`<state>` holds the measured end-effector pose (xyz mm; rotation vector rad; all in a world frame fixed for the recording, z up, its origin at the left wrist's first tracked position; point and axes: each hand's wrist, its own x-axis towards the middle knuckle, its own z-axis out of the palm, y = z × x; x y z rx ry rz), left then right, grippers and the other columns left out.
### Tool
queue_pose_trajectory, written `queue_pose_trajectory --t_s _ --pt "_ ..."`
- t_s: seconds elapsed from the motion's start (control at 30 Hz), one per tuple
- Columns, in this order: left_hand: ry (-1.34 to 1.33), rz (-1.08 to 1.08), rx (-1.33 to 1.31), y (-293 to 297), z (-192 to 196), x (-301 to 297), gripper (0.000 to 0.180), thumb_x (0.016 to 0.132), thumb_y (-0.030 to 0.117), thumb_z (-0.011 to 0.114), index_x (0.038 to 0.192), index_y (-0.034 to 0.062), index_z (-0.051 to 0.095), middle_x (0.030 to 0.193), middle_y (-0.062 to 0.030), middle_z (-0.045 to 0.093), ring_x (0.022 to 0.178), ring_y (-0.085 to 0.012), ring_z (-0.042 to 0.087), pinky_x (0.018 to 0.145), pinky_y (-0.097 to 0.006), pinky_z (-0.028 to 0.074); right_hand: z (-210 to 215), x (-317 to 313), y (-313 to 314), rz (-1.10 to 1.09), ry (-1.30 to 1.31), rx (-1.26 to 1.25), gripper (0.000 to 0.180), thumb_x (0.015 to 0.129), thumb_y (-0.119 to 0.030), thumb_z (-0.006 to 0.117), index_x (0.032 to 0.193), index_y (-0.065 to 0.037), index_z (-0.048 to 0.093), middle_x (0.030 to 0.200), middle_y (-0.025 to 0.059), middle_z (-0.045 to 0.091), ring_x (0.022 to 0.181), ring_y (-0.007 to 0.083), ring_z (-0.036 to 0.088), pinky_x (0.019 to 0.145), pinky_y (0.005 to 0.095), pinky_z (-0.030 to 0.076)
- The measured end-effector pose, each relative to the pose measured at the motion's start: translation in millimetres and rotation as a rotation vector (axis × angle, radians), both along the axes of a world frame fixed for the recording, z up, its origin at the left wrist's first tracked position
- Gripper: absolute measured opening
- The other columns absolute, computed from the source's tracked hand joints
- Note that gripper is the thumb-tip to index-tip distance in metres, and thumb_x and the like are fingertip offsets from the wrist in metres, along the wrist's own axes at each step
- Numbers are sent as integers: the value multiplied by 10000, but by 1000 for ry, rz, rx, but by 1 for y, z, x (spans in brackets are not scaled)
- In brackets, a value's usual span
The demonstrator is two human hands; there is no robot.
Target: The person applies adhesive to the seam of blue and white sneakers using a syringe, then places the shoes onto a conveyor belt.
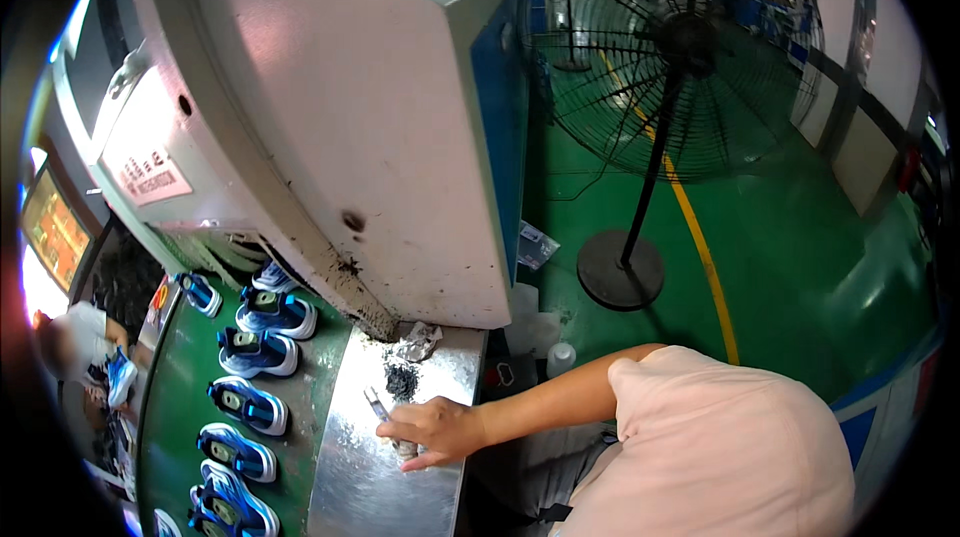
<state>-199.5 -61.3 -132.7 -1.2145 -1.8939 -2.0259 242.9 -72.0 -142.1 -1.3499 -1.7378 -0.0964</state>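
Note:
My right hand (435,432) reaches in from the right over a bare metal ledge (345,472). Its fingers are closed around a slim, pale, pen-like tool (375,404), whose exact kind I cannot make out. The tool's tip sticks out past the fingers toward the far left. Something whitish shows below the fingers, mostly hidden by them. Just beyond the hand lies a heap of dark crumbs (401,380), with a crumpled grey-white wad (418,341) behind it. My left hand is out of view.
Several blue sneakers (250,404) stand on a green surface (180,417) left of the ledge. A large pale machine (340,107) rises ahead. A standing fan (687,45) and a white bottle (561,358) are to the right. At far left a person (90,337) holds a blue shoe (121,377).

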Motion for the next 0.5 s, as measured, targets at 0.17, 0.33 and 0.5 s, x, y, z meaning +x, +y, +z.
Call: queue_pose_trajectory --t_s 0.17,0.33,0.5 --pt "20 -90 -305 -67 42 79 297 696 54 720 911 -45 541 871 -142 587 758 -210 544 699 -330 466 2 25 8 -31 -89 -58 511 769 -376 617 1126 -47 458 894 136 529 781 275 571 628 337 479" --pt "288 -950 -631 -79 123 136 417 693 91 742 1035 -29 535 966 -138 562 875 -257 553 783 -348 467 22 60 -33 -13 15 -241 507 744 -346 650 1125 -59 477 921 143 554 791 290 582 652 343 477" --pt "506 -1064 -576 -21 162 110 413 660 159 735 998 2 558 966 -93 562 832 -196 563 763 -307 464 24 63 -32 14 105 -297 508 720 -316 684 1123 -72 495 949 149 578 800 305 592 676 348 475"
